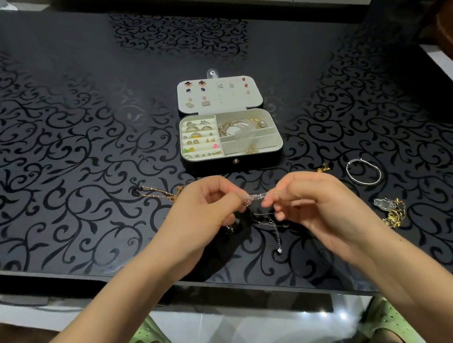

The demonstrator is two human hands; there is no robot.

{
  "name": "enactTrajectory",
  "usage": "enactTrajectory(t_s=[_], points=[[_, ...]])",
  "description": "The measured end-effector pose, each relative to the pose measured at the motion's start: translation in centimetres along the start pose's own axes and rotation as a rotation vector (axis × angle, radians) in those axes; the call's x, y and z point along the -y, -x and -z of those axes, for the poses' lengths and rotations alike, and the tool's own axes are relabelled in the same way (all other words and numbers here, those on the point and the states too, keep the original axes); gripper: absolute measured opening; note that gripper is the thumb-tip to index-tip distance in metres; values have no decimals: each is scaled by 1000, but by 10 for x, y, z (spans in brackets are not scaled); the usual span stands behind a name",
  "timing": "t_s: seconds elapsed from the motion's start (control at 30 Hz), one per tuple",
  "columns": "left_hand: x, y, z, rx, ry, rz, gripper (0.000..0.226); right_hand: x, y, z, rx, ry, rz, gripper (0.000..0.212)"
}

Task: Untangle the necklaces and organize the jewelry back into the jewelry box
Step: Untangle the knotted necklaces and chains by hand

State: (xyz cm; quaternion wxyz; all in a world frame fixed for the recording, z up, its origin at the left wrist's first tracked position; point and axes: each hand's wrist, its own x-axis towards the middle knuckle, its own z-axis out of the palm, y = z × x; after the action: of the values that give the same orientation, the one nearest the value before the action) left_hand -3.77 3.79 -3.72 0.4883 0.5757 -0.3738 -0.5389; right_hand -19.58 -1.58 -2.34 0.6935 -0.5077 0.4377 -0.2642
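Observation:
My left hand [206, 206] and my right hand [308, 199] are raised just above the table, in front of the open jewelry box [232, 159]. Between their fingertips they pinch a small clear plastic bag [254, 197]. A thin silver necklace [270, 222] dangles below the hands, its extender chain ending in a small heart charm near the table edge. A gold chain [161, 195] lies on the table left of my left hand, partly hidden by it. The box's lid holds earrings; its tray holds rings, bangles and gold pieces.
A silver bangle [363, 172] lies at the right, with a small gold piece [323, 167] beside it. A clear bag with a gold chain heap [392, 210] sits further right and nearer. The black patterned table's front edge [147, 278] runs just under my wrists.

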Motion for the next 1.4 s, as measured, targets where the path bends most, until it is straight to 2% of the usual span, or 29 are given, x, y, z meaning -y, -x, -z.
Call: enactTrajectory(t_s=[0.07, 0.17, 0.23, 0.33, 0.5, 0.63, 0.87, 1.0, 1.23, 1.4], points=[[-1, 1, -1, 15, -4, -9, 38, -2, 0, 0, 19, 7, -11, 20], [-3, 3, -2, 41, 9, -23, 42, -5, 2, 1, 55, 38, -19, 9], [-3, 3, -1, 46, 4, -29, 43, -5, 2, 0, 69, 98, -9, 13], [-4, 2, -1, 43, -58, -43, 31, -3, 5, -4, 53, 217, 46, 11], [-4, 3, -1, 27, -160, -67, 19, 1, 11, -8, -72, 446, 179, 8], [-6, 5, -1, 27, -149, -88, 10, 3, 10, -10, -118, 586, 215, 12], [-2, 3, 1, 40, -138, -101, 21, 7, 11, -8, -48, 539, 174, 11], [-1, 2, 0, 51, 3, -58, 27, 7, 11, -8, -23, 437, 135, 12], [-1, 2, 1, 55, 161, 50, 17, 7, 12, -4, 96, 454, 60, 11], [4, 1, 5, 84, 34, 38, 15, 5, 10, 1, 22, 457, 86, 16]])
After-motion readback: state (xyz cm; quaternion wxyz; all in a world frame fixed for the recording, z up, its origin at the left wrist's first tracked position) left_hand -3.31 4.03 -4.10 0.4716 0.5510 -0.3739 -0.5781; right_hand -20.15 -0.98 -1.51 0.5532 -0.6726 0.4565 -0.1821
